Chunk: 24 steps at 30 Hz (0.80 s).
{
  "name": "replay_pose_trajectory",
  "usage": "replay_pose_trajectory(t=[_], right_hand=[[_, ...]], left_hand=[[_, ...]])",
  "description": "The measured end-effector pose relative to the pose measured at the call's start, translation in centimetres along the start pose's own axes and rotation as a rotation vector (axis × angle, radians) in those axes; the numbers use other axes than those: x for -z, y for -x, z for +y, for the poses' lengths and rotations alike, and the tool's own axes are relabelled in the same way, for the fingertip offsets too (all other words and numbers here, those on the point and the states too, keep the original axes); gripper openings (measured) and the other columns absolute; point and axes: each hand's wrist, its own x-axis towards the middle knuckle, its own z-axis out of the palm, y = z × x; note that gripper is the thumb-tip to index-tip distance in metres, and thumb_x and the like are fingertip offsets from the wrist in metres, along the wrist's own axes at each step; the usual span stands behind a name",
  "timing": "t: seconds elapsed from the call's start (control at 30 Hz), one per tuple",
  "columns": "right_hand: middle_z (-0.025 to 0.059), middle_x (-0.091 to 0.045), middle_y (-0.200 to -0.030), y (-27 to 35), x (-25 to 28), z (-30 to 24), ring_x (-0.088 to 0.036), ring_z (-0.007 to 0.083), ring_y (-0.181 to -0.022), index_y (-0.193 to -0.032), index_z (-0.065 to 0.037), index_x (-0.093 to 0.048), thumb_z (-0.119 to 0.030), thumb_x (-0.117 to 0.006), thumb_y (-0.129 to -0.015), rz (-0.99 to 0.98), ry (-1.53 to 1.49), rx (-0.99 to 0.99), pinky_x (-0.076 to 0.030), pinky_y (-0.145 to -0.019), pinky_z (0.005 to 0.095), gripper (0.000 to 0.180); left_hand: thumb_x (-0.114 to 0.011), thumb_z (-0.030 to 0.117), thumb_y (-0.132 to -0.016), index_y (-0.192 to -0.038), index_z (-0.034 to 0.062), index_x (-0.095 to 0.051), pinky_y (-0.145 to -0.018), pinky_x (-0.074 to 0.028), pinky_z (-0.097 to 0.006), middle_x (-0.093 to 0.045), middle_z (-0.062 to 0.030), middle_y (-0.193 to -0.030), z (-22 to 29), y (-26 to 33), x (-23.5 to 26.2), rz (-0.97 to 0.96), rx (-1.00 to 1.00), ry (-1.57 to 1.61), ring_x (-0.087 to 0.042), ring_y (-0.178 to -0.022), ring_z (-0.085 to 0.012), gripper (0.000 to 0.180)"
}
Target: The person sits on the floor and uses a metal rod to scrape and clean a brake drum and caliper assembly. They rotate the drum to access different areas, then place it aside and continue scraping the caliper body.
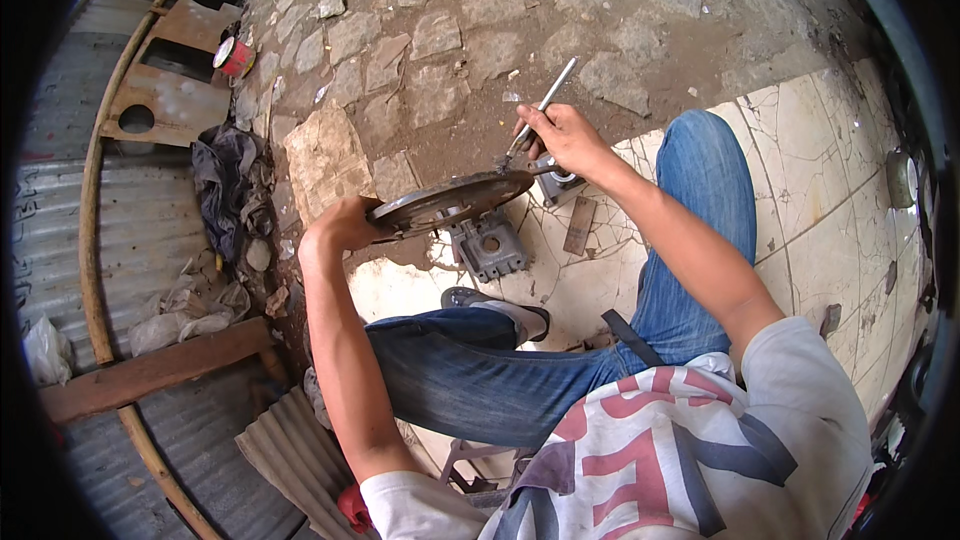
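A dark, round metal plate (455, 204) is held tilted in front of my knees. My left hand (347, 224) is closed round its left edge, with the fingertips hidden behind it. In my right hand (570, 140) is a brush (553, 90) with a pale handle, gripped between thumb and fingers. Its dark bristles point down and appear to meet the plate's right rim. Below the plate, a grey metal casting (492, 246) with a round hole rests on the tiles. A second metal part (553, 188) is partly covered by my right hand and the plate.
A flat brown metal strip (579, 226) lies on the cracked tiles (800, 155). Corrugated sheets (150, 230) and a wooden pole stand along the left, beside a dark cloth bundle (228, 180) and a red tin (234, 57). Stone paving (435, 35) stretches beyond.
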Motion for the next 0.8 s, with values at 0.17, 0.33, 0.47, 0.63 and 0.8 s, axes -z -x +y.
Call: replay_pose_trajectory(t=[0.17, 0.33, 0.47, 0.63, 0.8], right_hand=[[0.0058, -0.061, -0.067, 0.0, -0.1, 0.1, -0.062, 0.0129, -0.057, -0.086, 0.0, -0.066, -0.041, -0.05, -0.097, 0.026, 0.027, 0.04, -0.048, -0.055, 0.0286, 0.046], [0.0049, -0.06, -0.068, -0.3, -0.2, 0.6, -0.06, 0.0115, -0.059, -0.087, 0.0, -0.065, -0.04, -0.049, -0.098, -0.017, 0.016, 0.091, -0.048, -0.055, 0.0276, 0.045], [0.0045, -0.06, -0.07, 0.0, -0.3, -0.2, -0.059, 0.0107, -0.06, -0.089, 0.001, -0.065, -0.039, -0.048, -0.099, -0.162, -0.183, -0.016, -0.048, -0.056, 0.0267, 0.044], [0.0048, -0.06, -0.07, 0.2, 0.0, -0.5, -0.06, 0.0106, -0.061, -0.089, 0.0, -0.065, -0.041, -0.048, -0.098, -0.01, 0.01, 0.02, -0.049, -0.057, 0.0263, 0.045], [0.005, -0.06, -0.069, -0.2, 0.0, -0.1, -0.061, 0.0102, -0.061, -0.087, 0.001, -0.066, -0.041, -0.051, -0.097, -0.025, -0.011, -0.086, -0.049, -0.055, 0.0268, 0.046]], left_hand=[[-0.077, 0.03, -0.075, -0.112, 0.0135, -0.067, -0.08, -0.051, -0.037, -0.07, -0.0115, -0.099, -0.5, -0.3, -0.2, -0.005, -0.016, 0.012, -0.067, -0.091, -0.0244, 0.042], [-0.077, 0.029, -0.075, -0.111, 0.0129, -0.067, -0.079, -0.051, -0.036, -0.07, -0.0118, -0.099, -0.5, -0.4, -0.2, -0.034, -0.035, 0.013, -0.067, -0.091, -0.0247, 0.041], [-0.078, 0.028, -0.074, -0.113, 0.012, -0.066, -0.08, -0.051, -0.036, -0.07, -0.012, -0.101, -0.5, -0.5, -0.2, -0.058, -0.074, 0.032, -0.066, -0.093, -0.0252, 0.044], [-0.081, 0.029, -0.071, -0.118, 0.0123, -0.063, -0.085, -0.049, -0.036, -0.069, -0.0116, -0.106, -0.4, -0.5, -0.1, -0.083, -0.084, 0.066, -0.065, -0.099, -0.0256, 0.053], [-0.083, 0.03, -0.069, -0.122, 0.0099, -0.06, -0.083, -0.049, -0.035, -0.069, -0.0114, -0.107, -1.1, -1.2, -0.7, -0.115, -0.093, 0.097, -0.064, -0.097, -0.0233, 0.062]])
